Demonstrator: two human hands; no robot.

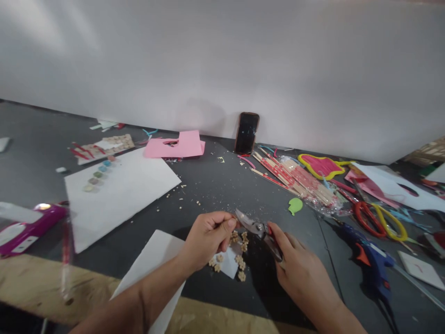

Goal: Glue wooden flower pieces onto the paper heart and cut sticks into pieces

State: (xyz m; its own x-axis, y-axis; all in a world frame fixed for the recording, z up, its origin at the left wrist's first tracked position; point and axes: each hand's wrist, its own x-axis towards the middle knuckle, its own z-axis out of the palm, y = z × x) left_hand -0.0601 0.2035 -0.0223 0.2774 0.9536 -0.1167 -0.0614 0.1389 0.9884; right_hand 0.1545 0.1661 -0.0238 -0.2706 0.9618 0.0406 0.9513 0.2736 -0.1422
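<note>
My left hand (210, 239) is closed in a pinch near the middle of the table; what its fingertips hold is too small to name. The pruning shears (255, 227) are in my right hand (299, 266), fingers wrapped round the handles. Their blades point left, close to my left fingertips. Just below lie small tan flower-shaped pieces (240, 262) around a small white paper (227, 263), partly hidden by my left hand.
A phone (247, 133) leans on the wall. White sheets (118, 199) and pink paper (189, 144) lie left. On the right are packed chopsticks (306, 181), scissors (370, 220), a blue glue gun (371, 260) and a green cutout (295, 206). Small crumbs are scattered centrally.
</note>
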